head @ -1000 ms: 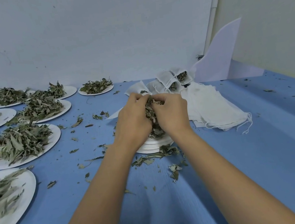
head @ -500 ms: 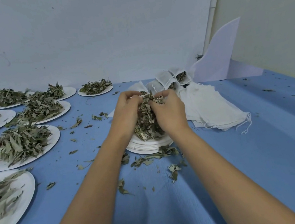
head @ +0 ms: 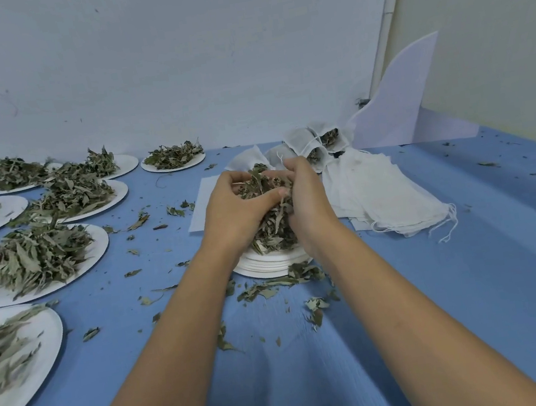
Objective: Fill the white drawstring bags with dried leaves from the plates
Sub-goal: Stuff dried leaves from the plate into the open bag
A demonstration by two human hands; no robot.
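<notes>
Head view. Left hand [head: 236,207] and right hand [head: 307,197] meet over a stack of white plates [head: 270,266], fingers of both curled round a clump of dried leaves [head: 272,217]. The left thumb lies across the front of the clump, which hangs down to the top plate. Whether a bag sits between the hands cannot be told.

Just beyond the hands, filled drawstring bags [head: 315,144] stand open-mouthed with leaves showing. Right of the hands, touching the stack's far side, lies a flat pile of empty bags [head: 386,200], strings trailing off its near right corner.

Leaf scraps [head: 271,286] lie scattered on the blue cloth [head: 476,276] in front of the stack.

Along the left, several plates [head: 101,241] sit heaped with leaves [head: 33,256].

A white card offcut [head: 401,105] leans in the wall corner behind the bags.
</notes>
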